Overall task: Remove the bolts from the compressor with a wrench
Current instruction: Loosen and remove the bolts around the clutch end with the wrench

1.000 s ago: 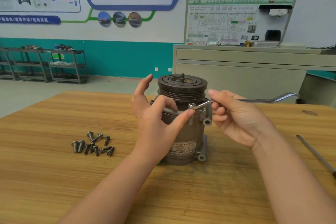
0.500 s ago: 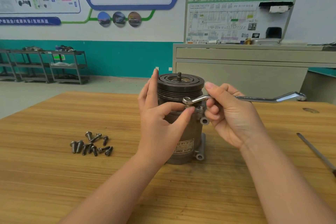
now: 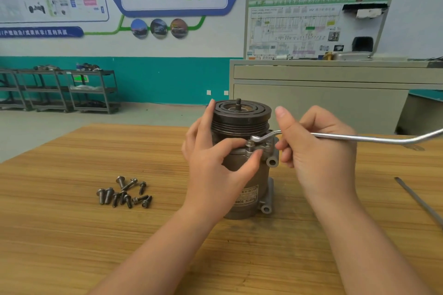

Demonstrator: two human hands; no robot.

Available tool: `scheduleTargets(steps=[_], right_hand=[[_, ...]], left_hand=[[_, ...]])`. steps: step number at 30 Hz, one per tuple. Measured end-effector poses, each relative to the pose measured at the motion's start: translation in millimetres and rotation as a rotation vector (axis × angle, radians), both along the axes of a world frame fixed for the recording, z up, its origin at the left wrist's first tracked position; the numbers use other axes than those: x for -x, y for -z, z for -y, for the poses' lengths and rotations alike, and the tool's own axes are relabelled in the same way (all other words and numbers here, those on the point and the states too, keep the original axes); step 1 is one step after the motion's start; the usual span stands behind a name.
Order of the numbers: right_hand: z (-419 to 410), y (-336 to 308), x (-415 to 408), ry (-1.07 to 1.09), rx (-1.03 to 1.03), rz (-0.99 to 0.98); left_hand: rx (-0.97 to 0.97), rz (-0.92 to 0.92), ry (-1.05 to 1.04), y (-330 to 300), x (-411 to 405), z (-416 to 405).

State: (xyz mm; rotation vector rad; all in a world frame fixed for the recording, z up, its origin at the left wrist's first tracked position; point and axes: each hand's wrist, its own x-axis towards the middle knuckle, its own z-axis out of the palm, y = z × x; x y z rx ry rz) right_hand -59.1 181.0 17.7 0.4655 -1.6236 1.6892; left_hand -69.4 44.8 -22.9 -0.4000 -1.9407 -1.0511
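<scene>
A grey-brown compressor [image 3: 249,182] stands upright on the wooden table [image 3: 72,235], its dark pulley on top. My left hand [image 3: 215,165] wraps its left side, thumb and forefinger pinching a raised bolt [image 3: 250,144] at the body's upper rim. A long silver offset wrench [image 3: 359,137] has its ring end over that bolt head. My right hand [image 3: 316,151] holds the wrench shaft just right of the compressor, forefinger pointing up. Several removed bolts [image 3: 124,193] lie in a loose pile to the left.
A thin metal rod [image 3: 419,201] lies on the table at the right edge. Behind the table stand a grey cabinet [image 3: 323,103] with a diagram board and, far left, metal shelving [image 3: 60,88] on the floor.
The wrench handle has swung a little towards the right edge of view and dropped. My left thumb and forefinger have closed in on the bolt, which now stands higher out of the housing.
</scene>
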Motion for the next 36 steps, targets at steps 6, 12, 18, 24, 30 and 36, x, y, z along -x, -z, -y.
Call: scheduleTargets(steps=[6,12,18,24,30,36], right_hand=[[23.6,-3.2,-18.4,0.313,-0.355,-0.21],[26.7,-1.1,-19.6,0.383,-0.554,-0.253],[-10.0,-4.9,7.9,-0.46,0.178,0.337],[-1.7,1.1,16.5,-0.384,0.466,0.114],[5.5,0.1,-3.1,0.122,-0.045,-0.09],[10.7,-2.5,-16.4,0.309,-0.363,-0.11]], left_hand=[[-0.035,0.002,0.055,2.4,1.2,-1.2],[-0.082,0.043,0.104,3.5,2.9,-0.1],[-0.067,0.011,0.054,4.3,3.0,-1.7],[-0.07,0.02,0.07,3.6,2.5,-1.8],[-0.105,-0.002,0.061,2.1,3.5,-3.8],[-0.107,-0.005,0.053,3.3,4.4,-4.1]])
